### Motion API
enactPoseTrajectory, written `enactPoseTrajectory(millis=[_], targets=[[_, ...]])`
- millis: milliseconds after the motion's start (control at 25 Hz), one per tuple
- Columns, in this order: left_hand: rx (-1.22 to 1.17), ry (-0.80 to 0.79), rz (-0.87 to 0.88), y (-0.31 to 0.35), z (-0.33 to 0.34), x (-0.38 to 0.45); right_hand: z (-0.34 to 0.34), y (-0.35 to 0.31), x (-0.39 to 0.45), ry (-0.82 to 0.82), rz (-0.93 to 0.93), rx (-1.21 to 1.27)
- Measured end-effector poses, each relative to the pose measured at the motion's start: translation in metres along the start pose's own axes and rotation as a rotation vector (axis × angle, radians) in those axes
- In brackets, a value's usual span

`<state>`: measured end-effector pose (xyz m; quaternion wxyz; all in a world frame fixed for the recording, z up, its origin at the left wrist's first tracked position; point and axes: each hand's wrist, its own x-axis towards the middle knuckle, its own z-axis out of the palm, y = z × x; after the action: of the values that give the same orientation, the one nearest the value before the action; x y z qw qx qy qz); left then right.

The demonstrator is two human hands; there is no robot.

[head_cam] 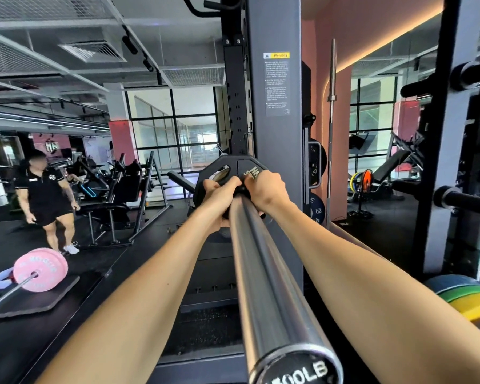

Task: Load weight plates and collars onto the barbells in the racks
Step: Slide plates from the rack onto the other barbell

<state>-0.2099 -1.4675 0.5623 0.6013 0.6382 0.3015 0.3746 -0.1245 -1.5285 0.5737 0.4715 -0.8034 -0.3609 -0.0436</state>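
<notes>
The plate (227, 173), black, matte and faceted with grip slots, sits far down the smooth chrome sleeve (263, 273), close against the grey upright (275, 134). We curl our left hand (222, 189) and right hand (266, 187) over its near face, fingers hooked at the hub. Bare sleeve runs back to the end cap (297, 370), its lettering cut off. A collar may sit beneath our fingers, but we cannot tell.

sleeve (272, 273) bare toward camera | black plate (227, 173) and rack upright (275, 134) block far end
</notes>
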Motion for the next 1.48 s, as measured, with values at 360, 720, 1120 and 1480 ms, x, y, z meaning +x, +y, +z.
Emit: enactPoseTrajectory(millis=[360,720,1120,1480], targets=[[0.088,0.032,-0.004,0.001,-0.001,0.002,0.002,-0.003,-0.002,0.091,0.081,0.027],[-0.139,-0.032,-0.127,-0.001,0.0,-0.007,-0.001,-0.016,-0.011,0.002,0.107,0.058],[-0.295,-0.024,-0.088,-0.005,0.008,-0.001,-0.004,-0.027,-0.008,0.052,-0.035,-0.211],[-0.16,-0.12,-0.159,-0.003,-0.004,0.001,-0.003,-0.023,0.0,-0.058,0.11,-0.085]])
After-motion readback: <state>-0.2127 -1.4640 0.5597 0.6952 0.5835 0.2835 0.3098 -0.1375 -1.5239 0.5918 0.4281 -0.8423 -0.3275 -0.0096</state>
